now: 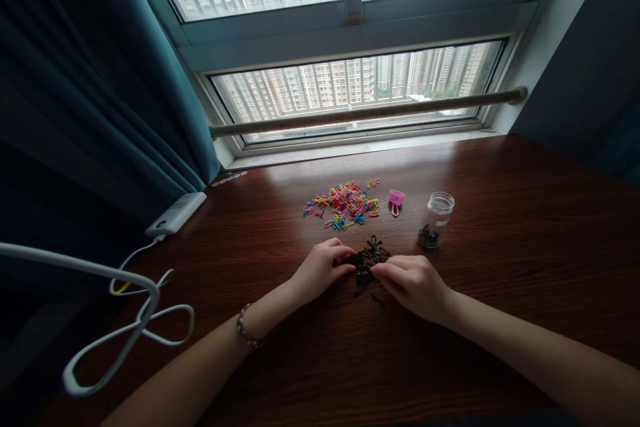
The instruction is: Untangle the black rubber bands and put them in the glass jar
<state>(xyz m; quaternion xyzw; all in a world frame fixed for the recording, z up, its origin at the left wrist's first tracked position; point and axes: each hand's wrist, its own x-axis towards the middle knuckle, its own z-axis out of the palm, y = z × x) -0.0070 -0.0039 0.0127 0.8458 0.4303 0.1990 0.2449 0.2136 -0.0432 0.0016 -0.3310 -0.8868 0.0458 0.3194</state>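
Observation:
A loose heap of small black bands [371,255] lies on the dark wooden table between my two hands. My left hand [325,267] touches the heap's left side, its thumb and fingers closed on some black bands. At the right side of the heap, my right hand [416,284] is pinched, with its fingertips at the bands; what it grips is too small to make out. A clear open jar [438,215] stands upright beyond my right hand, with some black bands at its bottom. Behind the black heap is a pile of multicoloured bands [345,203].
A pink ring-shaped item [396,199] lies between the coloured pile and the jar. At the left are a white power bank [176,213] and a looping white cable [145,307]. The window with a metal rail [370,113] borders the table's far edge, beside a blue curtain [165,100].

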